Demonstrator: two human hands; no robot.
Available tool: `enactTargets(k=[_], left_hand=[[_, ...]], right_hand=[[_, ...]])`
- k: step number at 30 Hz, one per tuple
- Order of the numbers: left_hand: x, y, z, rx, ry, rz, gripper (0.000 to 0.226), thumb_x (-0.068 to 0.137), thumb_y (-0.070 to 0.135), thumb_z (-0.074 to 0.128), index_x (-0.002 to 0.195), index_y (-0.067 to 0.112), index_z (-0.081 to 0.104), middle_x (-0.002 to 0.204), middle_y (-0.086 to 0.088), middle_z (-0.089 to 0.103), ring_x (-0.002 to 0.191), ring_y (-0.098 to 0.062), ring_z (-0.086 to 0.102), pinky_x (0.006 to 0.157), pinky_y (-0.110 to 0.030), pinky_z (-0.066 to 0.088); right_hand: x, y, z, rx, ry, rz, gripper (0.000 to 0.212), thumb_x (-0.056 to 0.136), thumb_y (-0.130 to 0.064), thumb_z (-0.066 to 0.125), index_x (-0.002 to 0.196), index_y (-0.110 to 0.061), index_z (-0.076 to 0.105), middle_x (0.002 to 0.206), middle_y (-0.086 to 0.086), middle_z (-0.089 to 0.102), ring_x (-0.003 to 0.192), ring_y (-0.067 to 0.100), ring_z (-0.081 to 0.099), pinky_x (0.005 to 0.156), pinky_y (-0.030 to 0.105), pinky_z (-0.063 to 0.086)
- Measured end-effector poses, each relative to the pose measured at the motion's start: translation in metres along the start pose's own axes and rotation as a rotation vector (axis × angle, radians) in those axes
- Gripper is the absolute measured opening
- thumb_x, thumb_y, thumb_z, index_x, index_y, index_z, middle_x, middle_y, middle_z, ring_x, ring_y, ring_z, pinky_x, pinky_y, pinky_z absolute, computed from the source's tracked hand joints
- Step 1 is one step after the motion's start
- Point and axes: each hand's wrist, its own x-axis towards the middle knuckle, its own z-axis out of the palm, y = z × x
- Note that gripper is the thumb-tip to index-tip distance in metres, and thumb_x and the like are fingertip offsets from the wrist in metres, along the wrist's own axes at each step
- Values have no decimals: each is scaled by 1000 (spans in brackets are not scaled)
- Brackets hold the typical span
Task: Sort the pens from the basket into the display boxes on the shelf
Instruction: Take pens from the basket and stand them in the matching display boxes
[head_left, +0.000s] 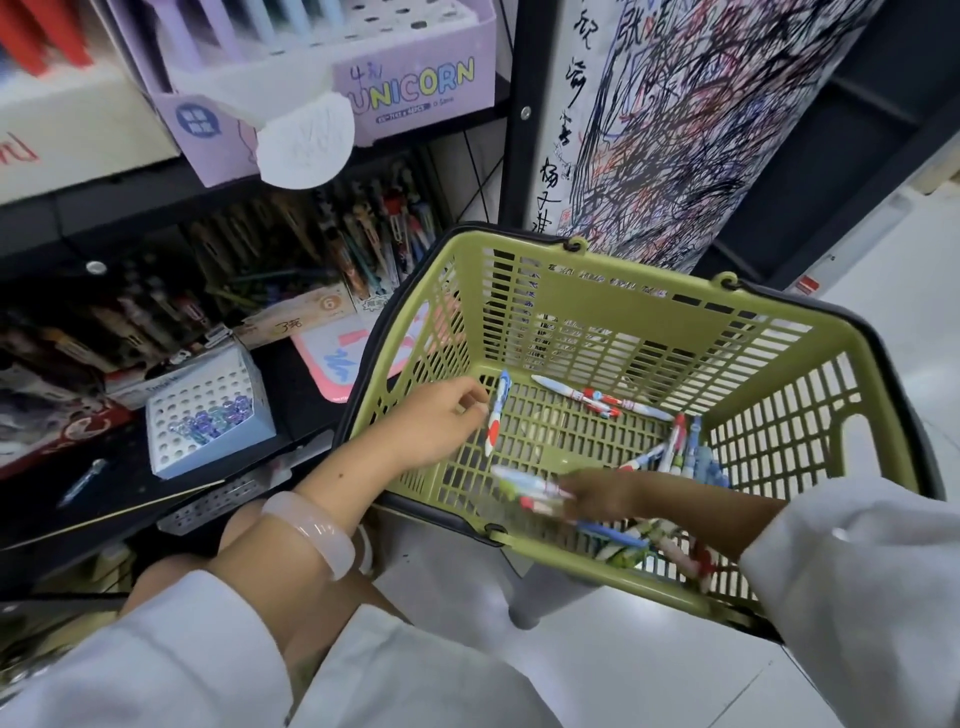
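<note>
One green basket (613, 291) sits low beside the shelf (291, 400), with both of the person's hands reaching into it. The left hand (436, 421) pinches a single white, blue and red pen (497, 413) between its fingertips, the pen standing nearly upright just over the basket's floor near the left wall. The right hand (602, 493) is curled round a bundle of pens (530, 488); they blur together, perhaps three or four, and jut leftward from the fist. Two more pens (597, 397) lie crossed near the far wall, well apart from either hand. A loose heap of pens (680, 449) rests in the right corner, just beside the right wrist; I cannot count them. On the shelf, one pale blue display box (208, 410) with rows of holes holds a small cluster of purple-capped pens.
</note>
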Motion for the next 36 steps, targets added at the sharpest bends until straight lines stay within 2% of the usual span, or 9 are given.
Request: enactTargets(k=[4,8,13,16,19,26,29,33,36], left_hand=[[-3,5,-3,-121,14,-61,35,98,27,42,131,18,44,123,0,52,101,-13,51,84,-25,41],[-10,16,-8,-411,-26,-29,37,96,31,46,132,28,36,111,0,59,102,-12,57,87,-26,45],[-27,17,-31,-623,181,58,19,100,17,37,115,12,48,78,-3,61,55,-5,61,57,-17,52],[-39,5,-47,-604,377,25,15,100,15,36,99,17,51,73,1,56,52,-8,53,53,-17,48],[-50,-8,-62,-654,572,7,19,98,15,41,85,23,52,67,1,49,48,-6,41,50,-19,38],[-88,-17,-86,-1039,607,100,24,92,31,53,94,8,58,46,3,49,36,-8,45,40,-18,35],[-112,-24,-99,-1199,536,182,30,90,31,52,94,3,60,40,-3,50,30,-15,45,34,-17,37],[-140,-43,-127,-1253,645,194,17,89,21,57,81,7,63,54,-2,49,37,-8,36,33,-18,31],[-158,-53,-150,-1300,749,227,16,90,14,57,77,8,64,59,-1,60,34,-4,35,32,-15,30]], right_hand=[[-16,-39,-45,848,308,-225,11,98,-14,43,96,-10,53,87,3,64,85,16,63,78,27,49],[-26,-97,-74,1337,322,-538,14,98,-12,42,99,-6,55,85,6,72,81,16,69,69,26,56],[-35,-150,-87,1086,459,-610,25,99,-20,41,101,-7,62,97,15,64,76,20,62,56,25,50],[-38,-167,-90,1115,497,-542,20,98,-17,43,106,-6,58,98,11,68,81,15,67,71,24,57],[-44,-189,-82,1056,429,-509,18,99,-19,44,104,-6,56,77,4,71,62,11,65,59,21,56],[-54,-261,-59,853,386,-632,27,102,-21,33,111,-1,50,64,6,56,45,13,50,44,19,42],[-57,-287,-51,711,290,-662,26,103,-24,30,94,-9,49,62,6,57,42,10,51,43,16,41],[-59,-319,-48,482,153,-647,32,102,-27,30,83,-11,50,60,0,62,47,9,55,48,16,44],[-58,-341,-44,409,29,-644,26,102,-30,31,96,-12,49,73,6,65,57,12,60,57,20,51]])
